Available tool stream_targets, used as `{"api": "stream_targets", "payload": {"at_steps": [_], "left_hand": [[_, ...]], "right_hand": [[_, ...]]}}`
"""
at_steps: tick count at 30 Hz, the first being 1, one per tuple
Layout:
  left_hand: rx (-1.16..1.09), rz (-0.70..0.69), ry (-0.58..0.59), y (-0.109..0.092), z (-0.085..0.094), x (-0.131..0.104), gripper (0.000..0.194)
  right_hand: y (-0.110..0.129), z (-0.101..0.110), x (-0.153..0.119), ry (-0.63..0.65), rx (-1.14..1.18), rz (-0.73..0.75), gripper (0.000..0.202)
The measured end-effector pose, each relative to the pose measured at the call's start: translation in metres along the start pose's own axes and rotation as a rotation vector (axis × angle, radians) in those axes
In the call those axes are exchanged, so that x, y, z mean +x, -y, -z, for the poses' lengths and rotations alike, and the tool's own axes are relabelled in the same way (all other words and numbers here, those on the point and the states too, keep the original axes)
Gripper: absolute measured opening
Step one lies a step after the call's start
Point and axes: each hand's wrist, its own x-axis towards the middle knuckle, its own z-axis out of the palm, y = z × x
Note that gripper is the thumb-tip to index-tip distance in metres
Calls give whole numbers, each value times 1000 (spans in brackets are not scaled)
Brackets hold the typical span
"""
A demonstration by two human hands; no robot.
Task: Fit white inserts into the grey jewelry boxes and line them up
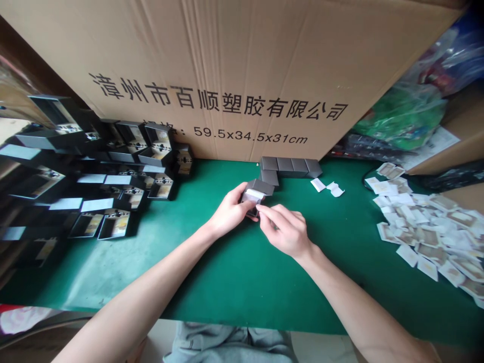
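Left hand grasps a small, open, dark-grey hinged box with a white panel inside its lid, held over the centre of the green-topped table. Right hand has its fingertips drawn together at the box's opening; whether they pinch anything cannot be determined.

Progress, as judged: partial. Toward 1 to 2 o'clock of the held box, a short row of closed dark-grey boxes appears finished. From 8 to 10 o'clock, numerous open dark-grey boxes with pale and yellowish interiors appear outstanding. At 3 o'clock lie two small white folded pieces; farther out, at 3 to 4 o'clock, a heap of white and beige flat inserts, purpose unconfirmed.

Markings: the large brown cardboard carton at 12 o'clock reads "漳州市百顺塑胶有限公司"; below, its start partly obscured, "59.5x34.5x31cm". No brand is legible on the boxes.
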Motion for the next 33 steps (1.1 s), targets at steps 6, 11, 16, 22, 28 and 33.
{"api": "stream_targets", "payload": {"at_steps": [6,11,16,22,28,33], "left_hand": [[50,-21,36,-4,-1,-2,15],[-2,3,87,-3,0,-2,15],[11,40,74,-1,1,-1,20],[29,50,87,2,2,0,21],[75,-7,86,2,3,0,11],[193,-44,52,2,6,0,13]], "right_hand": [[-4,-4,-4,119,45,-57,32],[-9,-8,-8,179,77,-114,46],[-8,-8,-8,240,8,-165,50],[-9,-7,-8,299,-84,-188,52],[-9,-7,-9,317,-115,-199,55],[-9,-10,-11,327,-147,-221,55]]}}
